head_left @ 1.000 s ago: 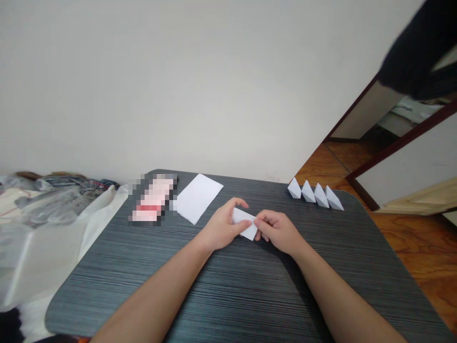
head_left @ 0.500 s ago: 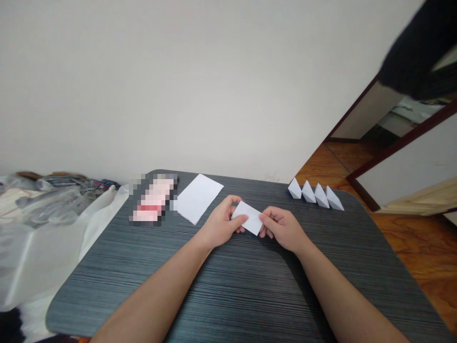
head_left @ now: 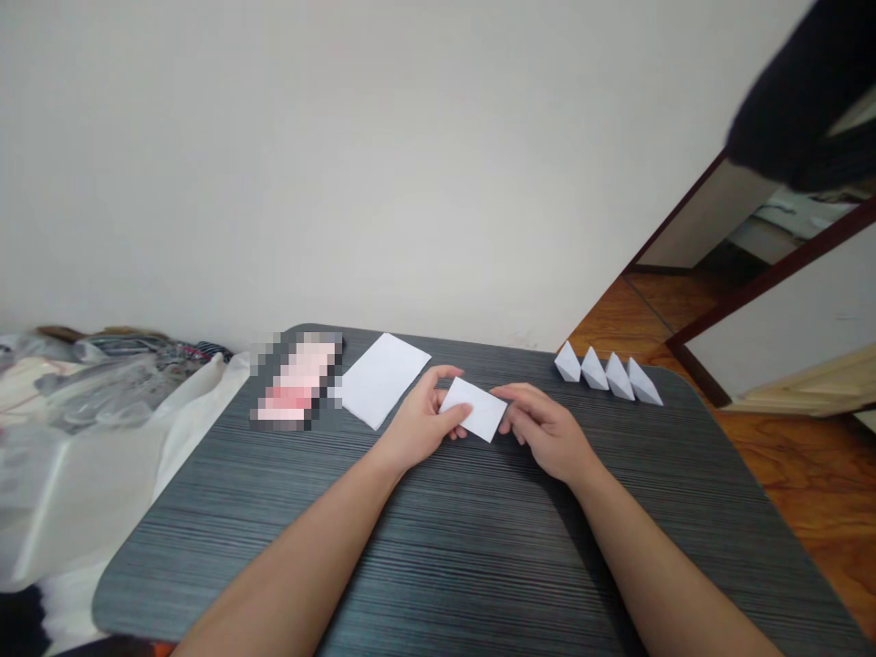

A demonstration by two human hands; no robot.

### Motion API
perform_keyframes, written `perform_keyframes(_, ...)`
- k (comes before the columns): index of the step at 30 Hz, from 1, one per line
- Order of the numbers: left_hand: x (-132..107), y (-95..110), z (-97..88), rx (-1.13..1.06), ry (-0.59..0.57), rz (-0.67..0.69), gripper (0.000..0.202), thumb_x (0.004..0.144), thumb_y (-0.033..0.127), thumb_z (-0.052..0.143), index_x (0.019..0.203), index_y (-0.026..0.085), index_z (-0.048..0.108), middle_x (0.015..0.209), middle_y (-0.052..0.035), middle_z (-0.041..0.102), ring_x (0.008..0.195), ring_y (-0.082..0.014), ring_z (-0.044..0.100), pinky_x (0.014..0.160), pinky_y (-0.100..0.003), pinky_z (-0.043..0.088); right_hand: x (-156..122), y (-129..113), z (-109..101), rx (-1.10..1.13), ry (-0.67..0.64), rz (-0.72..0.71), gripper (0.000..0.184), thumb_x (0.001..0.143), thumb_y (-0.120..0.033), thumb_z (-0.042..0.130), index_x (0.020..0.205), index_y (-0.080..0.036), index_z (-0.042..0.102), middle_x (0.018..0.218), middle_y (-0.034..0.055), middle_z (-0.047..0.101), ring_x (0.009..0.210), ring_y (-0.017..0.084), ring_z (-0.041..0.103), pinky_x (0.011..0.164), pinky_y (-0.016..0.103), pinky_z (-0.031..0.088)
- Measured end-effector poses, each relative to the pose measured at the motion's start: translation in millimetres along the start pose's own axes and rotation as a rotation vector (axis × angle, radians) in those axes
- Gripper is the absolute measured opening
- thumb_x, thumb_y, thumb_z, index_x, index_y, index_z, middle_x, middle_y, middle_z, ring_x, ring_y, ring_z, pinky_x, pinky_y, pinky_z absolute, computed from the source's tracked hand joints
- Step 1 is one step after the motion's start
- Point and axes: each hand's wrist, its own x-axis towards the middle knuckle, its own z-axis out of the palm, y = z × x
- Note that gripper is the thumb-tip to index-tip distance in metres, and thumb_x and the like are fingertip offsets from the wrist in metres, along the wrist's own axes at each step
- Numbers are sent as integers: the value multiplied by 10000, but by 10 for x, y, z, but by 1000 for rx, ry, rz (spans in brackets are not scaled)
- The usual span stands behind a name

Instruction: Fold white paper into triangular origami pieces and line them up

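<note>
White paper rectangle [head_left: 475,409] pinched by the left hand [head_left: 421,424] over a dark grey desk [head_left: 205,557]

From the head view, with 12 o'clock toward the wall and the paper at the centre of the clock, the bare forearms rise from 7 and 5 o'clock. The white paper rectangle sits at the middle of the desk's far half and lies at a slant, its long side running from upper left to lower right. Whether it touches the desk cannot be told.

The left grip is narrow and holding: the thumb lies on the paper's left end, with the fingers curled behind it. The right hand [head_left: 544,433] is at the paper's right end, with its fingers [head_left: 503,392] reaching to the edge. Whether that grip is pinching the paper cannot be told.

At 10 o'clock, a flat white paper sheet [head_left: 380,380] lies near the left hand. Just beyond it sits a pixelated pink-and-red object [head_left: 296,383], too blurred to name. At 2 o'clock, four folded white paper wedges [head_left: 608,374] stand in a close row near the desk's far right corner.

Off the desk at 9 o'clock are crumpled clear plastic [head_left: 102,392] and white sheeting [head_left: 88,493]. An orange-brown wood floor [head_left: 808,493] shows at 3 o'clock, and a blurred dark cloth [head_left: 800,100] hangs at 1 o'clock before an off-white wall [head_left: 342,164].
</note>
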Motion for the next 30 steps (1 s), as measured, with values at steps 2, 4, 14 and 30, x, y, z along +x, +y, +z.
perform_keyframes(2, -8, 23, 0, 3, -14, 2, 562, 787, 275, 604, 1265, 197, 320, 634, 43, 566, 507, -82, 540, 478, -181, 406, 8, -22, -4, -59, -43, -91, 284, 873, -218, 499, 1126, -246, 623, 1079, 79, 599, 766, 154, 603, 669, 306, 497)
perform_keyframes(4, -14, 40, 0, 13, -34, 1, 583, 792, 274, 598, 1296, 200, 314, 621, 42, 561, 515, -89, 547, 483, -186, 413, 21, -34, -7, -109, -53, -158, 283, 853, -193, 526, 1100, -262, 648, 1127, 73, 592, 929, 193, 594, 779, 338, 491)
perform_keyframes(14, -32, 29, -3, 64, -126, 2, 348, 886, 378, 455, 1104, 124, 548, 727, -47, 613, 576, -110, 568, 547, -239, 452, 5, -13, 4, -189, 87, -84, 207, 852, -208, 517, 968, -236, 686, 964, 57, 670, 723, 171, 623, 686, 317, 504)
perform_keyframes(30, -39, 77, 15, 320, -111, 65, 310, 841, 388, 514, 716, 116, 594, 759, -25, 534, 568, -85, 530, 534, -216, 439, -33, -15, 21, -91, 96, 113, 260, 890, -364, 481, 711, -187, 545, 535, -6, 559, 492, 126, 506, 518, 246, 407)
